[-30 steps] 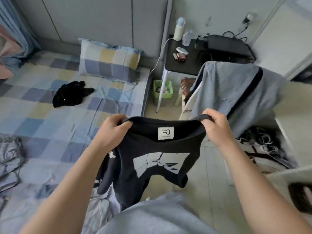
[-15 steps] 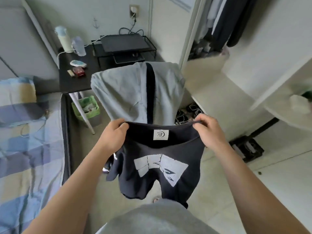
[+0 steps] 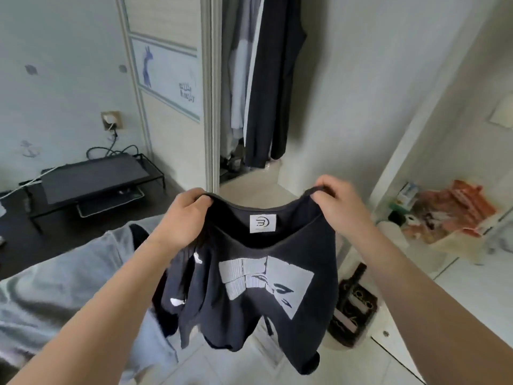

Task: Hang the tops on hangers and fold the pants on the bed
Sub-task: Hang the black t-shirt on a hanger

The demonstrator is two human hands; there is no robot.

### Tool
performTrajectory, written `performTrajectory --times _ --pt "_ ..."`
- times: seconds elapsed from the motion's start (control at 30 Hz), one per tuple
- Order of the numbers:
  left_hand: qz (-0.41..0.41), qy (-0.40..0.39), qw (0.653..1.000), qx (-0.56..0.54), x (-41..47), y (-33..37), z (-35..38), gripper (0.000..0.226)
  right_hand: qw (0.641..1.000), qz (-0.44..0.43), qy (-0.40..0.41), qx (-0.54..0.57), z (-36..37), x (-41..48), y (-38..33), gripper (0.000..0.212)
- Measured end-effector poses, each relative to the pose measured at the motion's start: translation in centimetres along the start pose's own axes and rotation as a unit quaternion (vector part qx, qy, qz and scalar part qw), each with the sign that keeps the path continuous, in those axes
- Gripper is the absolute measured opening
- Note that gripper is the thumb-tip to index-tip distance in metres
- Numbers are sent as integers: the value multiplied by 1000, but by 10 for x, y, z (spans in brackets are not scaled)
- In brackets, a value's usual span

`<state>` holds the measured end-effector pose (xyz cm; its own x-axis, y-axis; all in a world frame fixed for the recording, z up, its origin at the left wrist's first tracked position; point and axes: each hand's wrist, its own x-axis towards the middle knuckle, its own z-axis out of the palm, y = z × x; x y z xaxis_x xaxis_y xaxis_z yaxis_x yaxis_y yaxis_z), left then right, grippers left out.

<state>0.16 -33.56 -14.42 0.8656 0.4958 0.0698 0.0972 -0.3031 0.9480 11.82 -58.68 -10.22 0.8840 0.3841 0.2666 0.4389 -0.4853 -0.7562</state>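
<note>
Both hands hold up a black cotton T-shirt with a white printed graphic (image 3: 249, 287) by its neckline. The left hand (image 3: 184, 218) and right hand (image 3: 340, 205) have their fingers clenched on the collar's two ends. The shirt hangs lengthwise, hem downward, collar stretched left to right.

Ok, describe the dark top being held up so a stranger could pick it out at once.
In front of the open wardrobe, the left hand and right hand grip a black T-shirt by its neckline. Unlike the grey garment lying lower left, it has a white square neck label and a pale blocky print.
</note>
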Motion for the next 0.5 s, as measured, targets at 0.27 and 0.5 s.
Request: performTrajectory --times 0.27,0.5 --pt "125 -70 989 -31 156 120 -20 32 983 -53 165 -59 -55 140 -78 16" --pt "255 -110 961 -12 263 237 -44 46 947 -73 284 -132 -110 233 -169 15"
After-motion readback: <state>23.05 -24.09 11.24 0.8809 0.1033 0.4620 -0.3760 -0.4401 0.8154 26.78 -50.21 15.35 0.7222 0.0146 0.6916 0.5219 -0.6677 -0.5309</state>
